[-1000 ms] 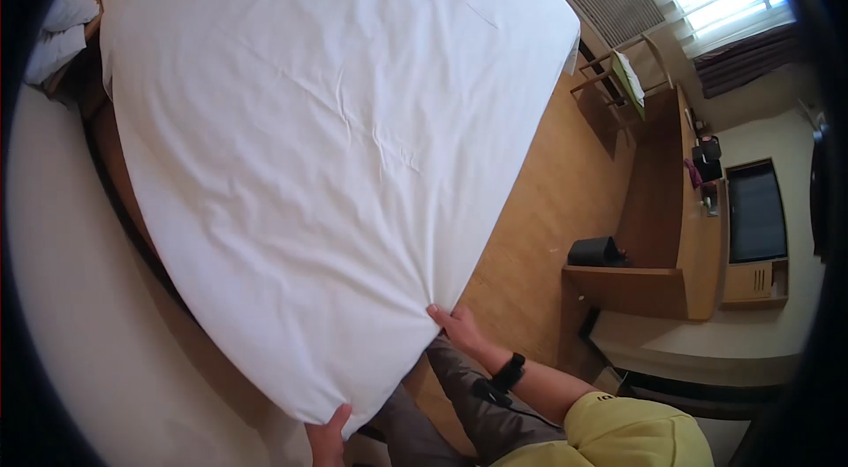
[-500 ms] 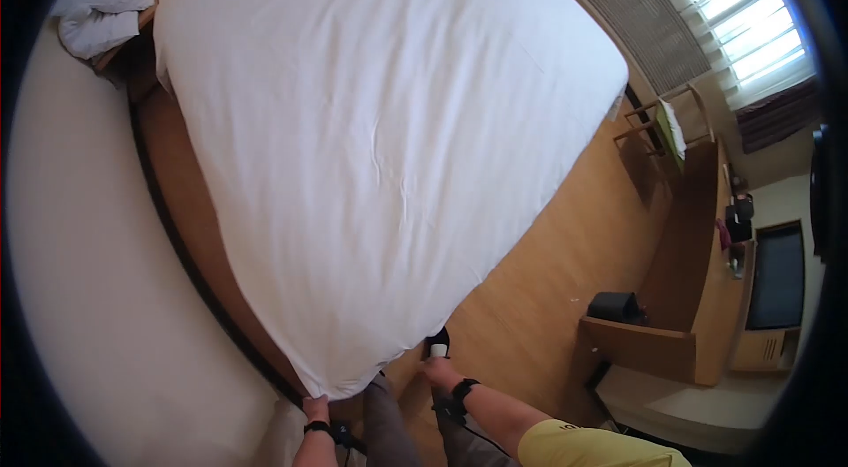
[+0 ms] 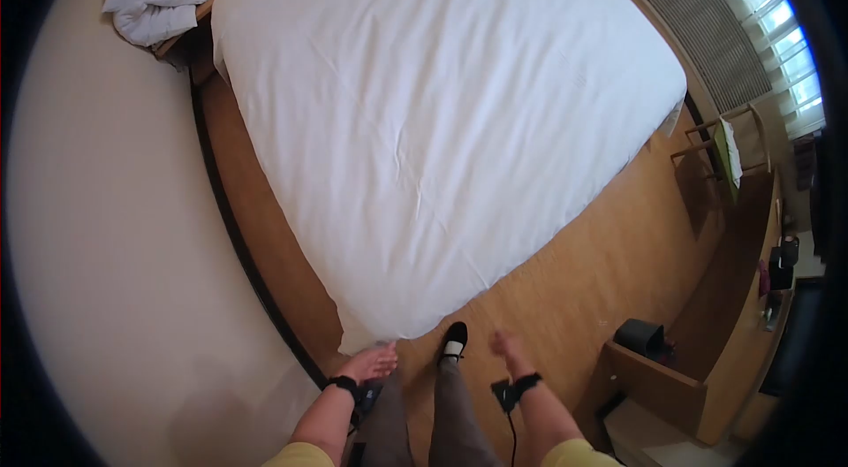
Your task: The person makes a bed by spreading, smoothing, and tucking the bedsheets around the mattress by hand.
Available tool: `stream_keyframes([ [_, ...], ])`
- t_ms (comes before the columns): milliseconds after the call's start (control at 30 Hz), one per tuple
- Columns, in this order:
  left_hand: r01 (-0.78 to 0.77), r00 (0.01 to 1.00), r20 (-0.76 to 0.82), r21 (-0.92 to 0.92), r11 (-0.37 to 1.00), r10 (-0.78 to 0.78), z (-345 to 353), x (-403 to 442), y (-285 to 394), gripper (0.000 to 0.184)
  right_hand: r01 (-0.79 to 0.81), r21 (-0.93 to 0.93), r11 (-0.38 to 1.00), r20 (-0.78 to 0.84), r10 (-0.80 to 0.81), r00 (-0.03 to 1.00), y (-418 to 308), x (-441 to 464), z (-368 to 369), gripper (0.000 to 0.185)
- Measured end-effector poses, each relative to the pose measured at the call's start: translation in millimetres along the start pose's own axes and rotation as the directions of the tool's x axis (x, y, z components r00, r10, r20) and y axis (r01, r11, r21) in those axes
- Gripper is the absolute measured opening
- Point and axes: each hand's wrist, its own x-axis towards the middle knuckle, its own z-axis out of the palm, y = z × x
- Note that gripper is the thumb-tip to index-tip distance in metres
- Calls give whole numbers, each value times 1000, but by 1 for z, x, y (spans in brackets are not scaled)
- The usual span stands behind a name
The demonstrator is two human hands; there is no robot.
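Note:
A large white sheet (image 3: 442,113) covers the bed, with creases running down it and its near corner hanging at the lower middle. Just below that corner, my left hand (image 3: 369,363) has its fingers stretched out and holds nothing; its fingertips are close to the sheet's edge, and I cannot tell if they touch. Over the floor, right of my foot in a black shoe (image 3: 455,339), is my right hand (image 3: 505,345), apart from the sheet. It is blurred and its fingers are hard to make out. Both wrists wear black straps.
White bedding (image 3: 155,3) lies on a small stand at the upper left, beside a pale wall (image 3: 115,202). On the right are a chair with a cushion (image 3: 731,153), a wooden desk (image 3: 662,383) and a dark bin (image 3: 639,337). Wooden floor (image 3: 583,281) surrounds the bed.
Both hands have let go of the sheet. Its near corner now hangs free, farther from me. My right hand has moved away to the right, and the view has shifted.

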Motion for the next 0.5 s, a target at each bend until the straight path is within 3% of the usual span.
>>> stream_keyframes([
  [33, -40, 999, -10, -85, 996, 39, 16, 8, 2, 39, -36, 11, 999, -68, 36, 997, -40, 3, 5, 37],
  [133, -260, 965, -127, -333, 906, 230, 16, 70, -19, 29, 66, 222, 973, 40, -77, 996, -113, 47, 8, 33],
  [233, -338, 915, -300, -212, 917, 268, 40, 49, -16, 22, 38, 97, 995, 10, -39, 999, -141, 56, 23, 36],
  [367, -397, 864, -393, -144, 906, 316, 52, 42, -16, 19, 190, -110, 976, -88, -200, 976, -136, 70, 25, 25],
  [433, -387, 845, -439, -105, 916, 306, 52, 37, -17, 19, 318, -170, 933, -97, -337, 937, -121, 78, 15, 21],
  [500, -396, 838, -453, -124, 910, 303, 61, 27, -17, 19, 275, -121, 954, -153, -291, 944, -115, 61, 5, 19],
])
